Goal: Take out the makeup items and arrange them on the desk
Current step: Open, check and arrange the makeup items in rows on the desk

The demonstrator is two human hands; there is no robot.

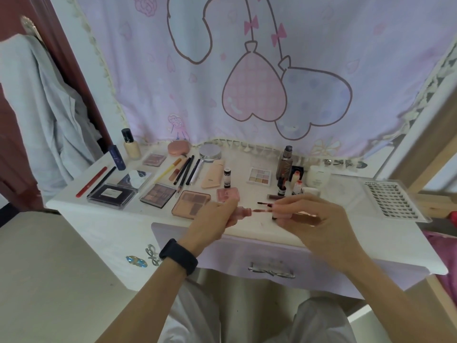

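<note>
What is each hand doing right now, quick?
The left hand grips a pink lip gloss tube.
The right hand pinches the applicator wand, whose tip is at the tube's neck.

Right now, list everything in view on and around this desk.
desk: one, white, centre, drawer below
palettes: at least six, brown, pink, dark, pastel, spread over the desk
pencils: several, black, yellow, red, left half
foundation bottle: one, cream, black cap, back left
peach tube: one, lying mid-desk
bottles: several, brown, white, back right
lash tray: one, clear, right end
curtain: one, lilac, behind the desk
gloss tube: one, pink, in left grip
wand: one, reddish tip, in right grip
left hand: one, black wristband, holds gloss tube
right hand: one, holds wand
</note>
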